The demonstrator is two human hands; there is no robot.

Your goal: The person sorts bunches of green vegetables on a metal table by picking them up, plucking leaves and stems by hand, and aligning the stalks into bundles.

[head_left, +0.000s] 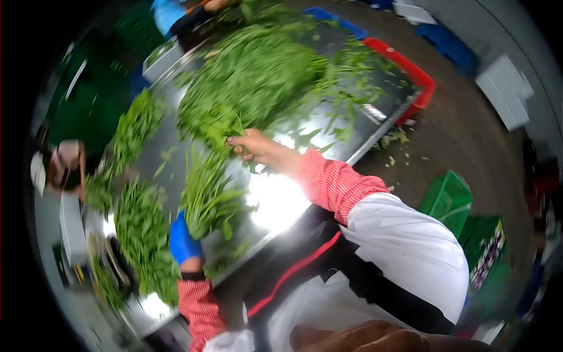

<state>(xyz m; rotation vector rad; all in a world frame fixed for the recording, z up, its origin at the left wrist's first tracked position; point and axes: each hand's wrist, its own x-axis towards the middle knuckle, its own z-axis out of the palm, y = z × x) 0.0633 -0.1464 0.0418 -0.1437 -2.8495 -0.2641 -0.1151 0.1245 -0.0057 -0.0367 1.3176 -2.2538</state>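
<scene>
My left hand (185, 240), in a blue glove, is closed around the side of a bunch of leafy green vegetables (205, 196), its stems pointing away from me over the metal table (258, 226). My bare right hand (252, 145) pinches a few green stems at the near edge of a large heap of leafy greens (252, 73). Part of that heap is smeared by motion. Just left of my gloved hand lies another pile of greens (141, 229).
A red crate (419, 76) stands at the table's far right corner, with a green crate (447, 199) on the floor to the right. One person (61, 167) is at the left and another (173, 17) at the far side. A white box (163, 60) sits by the far-left edge.
</scene>
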